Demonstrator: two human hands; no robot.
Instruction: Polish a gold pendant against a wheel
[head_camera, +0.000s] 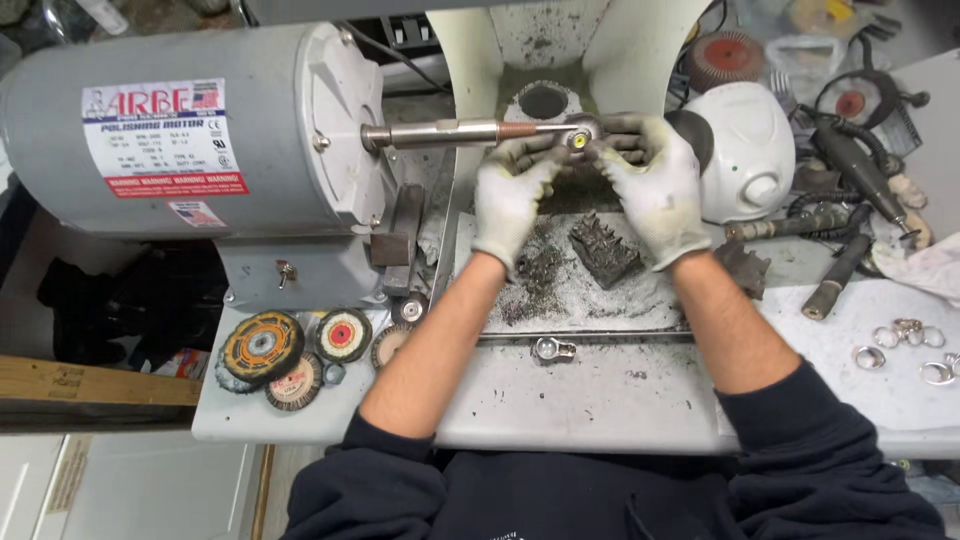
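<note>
i saw my left hand (512, 190) and right hand (655, 185), both gloved, pinched shut from either side on one small wheel (578, 139) with a yellow centre at the tip of the spindle (455, 133). the spindle's long axis ran level, pointing right out of the one grey motor (180, 135). four spare wheels (300, 350) lay on the worktop (600, 395) under the motor, and about five silver rings (905, 345) at its right end.

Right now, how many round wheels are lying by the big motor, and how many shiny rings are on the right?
Round polishing wheels: 5
Shiny rings: about 5, small and partly cut off
Total: about 10
</note>
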